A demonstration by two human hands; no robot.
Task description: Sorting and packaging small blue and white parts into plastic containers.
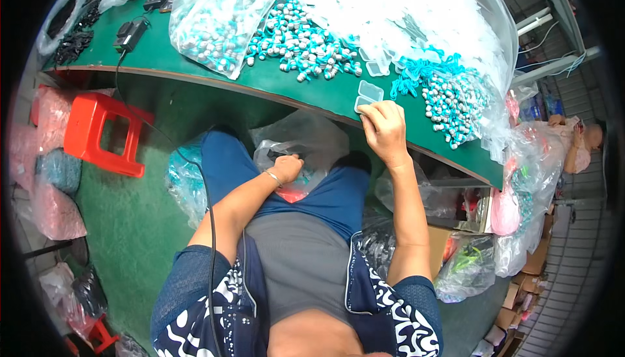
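My right hand [386,129] pinches the near edge of a small clear plastic box [370,93]. Its lid is flipped up, and it rests at the front edge of the green table [306,99]. My left hand [286,169] is over my lap at the mouth of a clear plastic bag [312,135]. Its fingers are curled closed, and whatever they grip is hidden. Just right of the box lie bright blue cords [416,73] and a heap of small grey-and-blue pieces [452,103]. Another heap of such pieces [306,41] spreads to the left.
A clear bag of the same pieces [215,28] stands on the table, beside a large pile of clear plastic [403,5]. A black cable [195,161] hangs from a black adapter [130,34]. A red stool [107,132] is at left. Another person [576,148] is at far right.
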